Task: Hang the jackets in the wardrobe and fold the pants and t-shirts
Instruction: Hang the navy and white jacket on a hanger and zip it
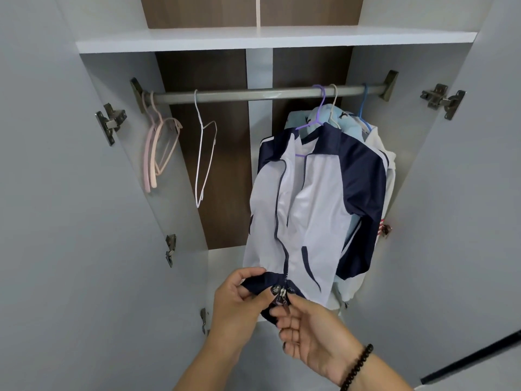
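Note:
A white and navy jacket [315,198] hangs on a purple hanger [317,114] from the grey wardrobe rail [253,95]. Its zip is open down to the navy hem. My left hand [239,303] grips the hem to the left of the zip. My right hand [310,331] pinches the metal zip slider [282,295] at the bottom of the jacket. Behind it hang a light blue garment [344,124] and a white one [380,145] on their own hangers.
Two pink hangers [158,145] and a white wire hanger [204,153] hang bare on the left of the rail. A white shelf [253,38] runs above. Both wardrobe doors stand open, with hinges [110,122] at each side.

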The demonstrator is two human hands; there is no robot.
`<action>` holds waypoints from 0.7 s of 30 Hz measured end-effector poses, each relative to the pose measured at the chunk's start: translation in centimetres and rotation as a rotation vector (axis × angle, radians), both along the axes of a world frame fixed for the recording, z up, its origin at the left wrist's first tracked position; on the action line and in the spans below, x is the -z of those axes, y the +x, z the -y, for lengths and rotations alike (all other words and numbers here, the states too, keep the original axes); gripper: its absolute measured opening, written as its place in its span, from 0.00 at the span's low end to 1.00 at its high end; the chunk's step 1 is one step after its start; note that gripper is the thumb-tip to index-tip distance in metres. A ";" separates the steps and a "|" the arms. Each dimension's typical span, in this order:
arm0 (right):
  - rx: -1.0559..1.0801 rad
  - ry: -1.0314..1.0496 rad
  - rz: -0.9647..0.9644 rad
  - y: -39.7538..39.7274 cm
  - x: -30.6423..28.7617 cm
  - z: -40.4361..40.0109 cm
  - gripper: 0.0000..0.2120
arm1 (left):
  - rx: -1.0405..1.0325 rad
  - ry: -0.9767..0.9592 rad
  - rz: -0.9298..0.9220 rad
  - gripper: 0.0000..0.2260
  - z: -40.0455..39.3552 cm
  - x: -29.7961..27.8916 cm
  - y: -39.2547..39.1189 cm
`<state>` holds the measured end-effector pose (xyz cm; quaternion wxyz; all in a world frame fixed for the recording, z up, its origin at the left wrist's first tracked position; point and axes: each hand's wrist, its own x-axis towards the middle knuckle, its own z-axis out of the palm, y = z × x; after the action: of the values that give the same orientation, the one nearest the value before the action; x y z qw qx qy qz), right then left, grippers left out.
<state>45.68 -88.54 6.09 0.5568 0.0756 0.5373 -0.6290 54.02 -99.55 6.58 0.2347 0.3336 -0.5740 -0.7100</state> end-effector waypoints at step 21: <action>0.040 0.136 0.024 -3.3 1.3 7.3 0.18 | 0.138 -0.036 0.288 0.15 7.2 6.2 2.5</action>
<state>42.42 -95.87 4.82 0.5441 0.1315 0.5703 -0.6012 56.49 -106.74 0.41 0.1067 0.3876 -0.6359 -0.6588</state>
